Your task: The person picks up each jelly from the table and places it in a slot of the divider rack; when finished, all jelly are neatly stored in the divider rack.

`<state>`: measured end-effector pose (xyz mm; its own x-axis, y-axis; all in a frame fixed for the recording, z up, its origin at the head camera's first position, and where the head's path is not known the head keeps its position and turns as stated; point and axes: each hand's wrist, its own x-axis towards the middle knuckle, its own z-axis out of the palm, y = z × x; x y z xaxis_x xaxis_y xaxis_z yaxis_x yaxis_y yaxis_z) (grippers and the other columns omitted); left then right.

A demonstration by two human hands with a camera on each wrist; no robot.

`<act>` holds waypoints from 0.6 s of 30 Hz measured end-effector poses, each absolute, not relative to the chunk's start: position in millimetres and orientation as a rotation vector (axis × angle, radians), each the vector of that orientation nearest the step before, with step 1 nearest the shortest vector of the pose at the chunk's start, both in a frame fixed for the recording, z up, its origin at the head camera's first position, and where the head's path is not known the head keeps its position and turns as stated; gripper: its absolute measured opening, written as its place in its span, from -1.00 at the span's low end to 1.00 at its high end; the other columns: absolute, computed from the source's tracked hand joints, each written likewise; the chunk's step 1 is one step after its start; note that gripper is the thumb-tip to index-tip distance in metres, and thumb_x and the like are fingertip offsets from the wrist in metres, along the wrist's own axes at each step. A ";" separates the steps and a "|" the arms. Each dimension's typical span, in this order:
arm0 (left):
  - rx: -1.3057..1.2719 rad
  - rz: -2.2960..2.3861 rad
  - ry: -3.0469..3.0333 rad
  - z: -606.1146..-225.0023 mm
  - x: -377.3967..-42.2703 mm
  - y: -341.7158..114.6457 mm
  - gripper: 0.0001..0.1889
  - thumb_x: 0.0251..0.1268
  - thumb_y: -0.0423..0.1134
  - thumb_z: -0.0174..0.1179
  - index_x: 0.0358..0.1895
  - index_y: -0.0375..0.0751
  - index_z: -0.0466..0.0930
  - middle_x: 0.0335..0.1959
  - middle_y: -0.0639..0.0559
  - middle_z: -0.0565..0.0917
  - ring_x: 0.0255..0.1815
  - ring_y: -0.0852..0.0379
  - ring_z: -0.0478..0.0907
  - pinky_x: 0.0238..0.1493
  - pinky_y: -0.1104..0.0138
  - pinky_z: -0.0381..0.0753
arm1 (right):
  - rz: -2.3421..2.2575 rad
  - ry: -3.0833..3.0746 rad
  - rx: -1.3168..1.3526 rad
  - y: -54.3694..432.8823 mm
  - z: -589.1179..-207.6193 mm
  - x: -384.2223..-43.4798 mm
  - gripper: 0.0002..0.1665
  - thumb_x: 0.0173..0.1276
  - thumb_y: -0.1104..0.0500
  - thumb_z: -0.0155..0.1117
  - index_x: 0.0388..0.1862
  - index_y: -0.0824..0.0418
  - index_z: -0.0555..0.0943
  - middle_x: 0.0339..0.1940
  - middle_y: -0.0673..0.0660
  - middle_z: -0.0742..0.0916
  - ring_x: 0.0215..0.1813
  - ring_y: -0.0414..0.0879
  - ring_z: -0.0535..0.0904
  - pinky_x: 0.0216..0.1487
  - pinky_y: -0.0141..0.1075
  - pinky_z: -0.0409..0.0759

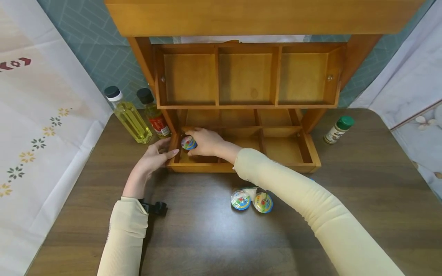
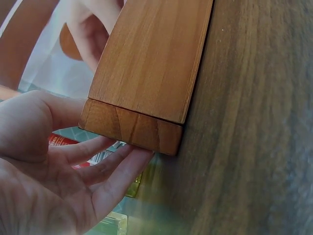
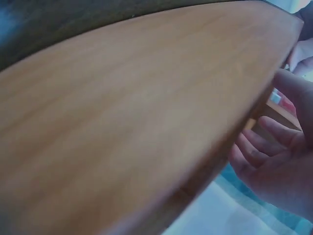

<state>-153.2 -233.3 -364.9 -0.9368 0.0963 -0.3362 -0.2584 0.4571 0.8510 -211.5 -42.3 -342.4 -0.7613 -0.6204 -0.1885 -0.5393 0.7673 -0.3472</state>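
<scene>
My right hand (image 1: 207,142) reaches into the front left compartment of the lower wooden rack (image 1: 241,168). Between its thumb and fingers it holds a small lidded cup (image 1: 188,143) with a colourful printed top. At the rack's front left corner, my left hand (image 1: 156,156) touches the wood. In the left wrist view its fingers (image 2: 115,181) lie fairly straight along the rack's end piece (image 2: 129,127), the thumb on the other side. The right wrist view shows the right hand (image 3: 279,156) behind the front board (image 3: 146,98); the cup is hidden there.
Two similar lidded cups, one blue-rimmed (image 1: 240,200) and one yellow (image 1: 263,202), stand before the rack, with something whitish between them. Two oil bottles (image 1: 132,120) (image 1: 157,119) stand left, a green-capped shaker (image 1: 338,130) right. An upper three-part shelf (image 1: 246,106) overhangs the lower compartments.
</scene>
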 end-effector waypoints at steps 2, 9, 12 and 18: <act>-0.138 1.471 2.381 -365.6 -153.0 -233.3 -0.28 0.36 -0.08 0.09 0.47 -0.17 -0.02 0.43 -0.19 0.15 0.26 -0.14 0.29 -0.09 0.20 0.53 | -0.385 2.676 -0.923 -37.3 -338.8 -209.9 -0.12 0.18 -0.15 0.33 0.42 0.04 0.24 0.40 0.13 0.36 0.33 0.01 0.34 0.19 -0.09 0.41; -0.142 1.501 2.367 -365.5 -153.0 -232.9 -0.29 0.35 -0.10 0.11 0.47 -0.17 0.00 0.40 -0.20 0.19 0.21 -0.12 0.32 -0.18 0.29 0.53 | -0.379 2.669 -1.010 -7.7 -318.9 -196.1 -0.22 0.25 -0.10 0.28 0.40 0.03 0.27 0.40 0.13 0.36 0.37 0.03 0.29 0.24 -0.06 0.35; -0.144 1.513 2.358 -365.3 -152.8 -233.1 -0.29 0.34 -0.11 0.11 0.47 -0.17 0.01 0.40 -0.20 0.20 0.19 -0.10 0.33 -0.19 0.32 0.53 | -0.424 2.659 -1.055 10.2 -312.7 -187.7 -0.26 0.26 -0.09 0.28 0.38 0.04 0.31 0.39 0.14 0.37 0.39 0.03 0.26 0.27 -0.07 0.32; -0.149 1.500 2.359 -366.2 -153.2 -233.7 -0.30 0.36 -0.11 0.09 0.47 -0.17 0.00 0.40 -0.19 0.20 0.22 -0.13 0.32 -0.13 0.26 0.54 | -0.630 2.618 -1.186 47.3 -313.8 -166.4 -0.34 0.26 0.00 0.29 0.31 0.14 0.39 0.30 0.11 0.47 0.32 0.01 0.35 0.29 -0.15 0.30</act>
<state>-153.2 -233.7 -366.2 -0.9367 0.0927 -0.3377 -0.2666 0.4368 0.8592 -166.4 47.3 -313.8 -0.6587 -0.7524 -0.0051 -0.6676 0.5876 -0.4572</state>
